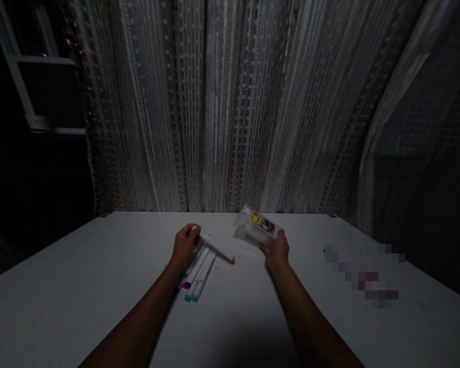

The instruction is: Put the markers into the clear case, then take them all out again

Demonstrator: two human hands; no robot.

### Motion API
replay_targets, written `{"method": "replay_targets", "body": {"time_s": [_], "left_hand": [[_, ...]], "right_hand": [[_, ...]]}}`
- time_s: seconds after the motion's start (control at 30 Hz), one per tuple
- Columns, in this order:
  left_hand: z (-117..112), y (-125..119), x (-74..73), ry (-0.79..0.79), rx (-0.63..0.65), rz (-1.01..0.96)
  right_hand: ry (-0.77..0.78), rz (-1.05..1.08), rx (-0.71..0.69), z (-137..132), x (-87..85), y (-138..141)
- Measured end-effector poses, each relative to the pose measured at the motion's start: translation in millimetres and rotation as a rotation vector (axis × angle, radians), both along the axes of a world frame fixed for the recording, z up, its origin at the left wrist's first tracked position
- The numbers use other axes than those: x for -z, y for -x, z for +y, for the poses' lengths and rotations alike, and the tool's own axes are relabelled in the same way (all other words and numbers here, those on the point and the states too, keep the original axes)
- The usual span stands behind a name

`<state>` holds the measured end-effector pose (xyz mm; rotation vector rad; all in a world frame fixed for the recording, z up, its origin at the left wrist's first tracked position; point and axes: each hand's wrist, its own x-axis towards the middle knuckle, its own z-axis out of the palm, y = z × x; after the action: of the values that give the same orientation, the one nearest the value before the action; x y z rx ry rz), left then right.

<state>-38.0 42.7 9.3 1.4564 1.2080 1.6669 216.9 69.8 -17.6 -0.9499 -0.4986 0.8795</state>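
My left hand (184,244) is closed around a white marker with a red tip (217,248), which points right and slightly down over the white table (99,286). Several more white markers (198,276) with blue, green and purple caps lie on the table just under that hand. My right hand (277,251) grips a clear plastic marker case (255,227) with a yellow, red and blue label, held tilted a little above the table. The two hands are about a hand's width apart.
A curtain of pale, patterned fabric (230,112) hangs right behind the table's far edge. A dark window frame (30,92) shows at the far left. A blurred patch (364,276) lies on the table to the right. The room is dim.
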Motion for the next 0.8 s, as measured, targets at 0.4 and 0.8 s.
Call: {"method": "replay_targets", "body": {"time_s": [0.4,0.8], "left_hand": [[-10,-18,8.8,0.037,0.268,0.441],[-18,-17,8.8,0.082,0.315,0.837]], "right_hand": [[-0.033,0.359,-0.47,-28,-29.2,22],[-0.04,0.136,-0.505,-29,-25.6,27]]}}
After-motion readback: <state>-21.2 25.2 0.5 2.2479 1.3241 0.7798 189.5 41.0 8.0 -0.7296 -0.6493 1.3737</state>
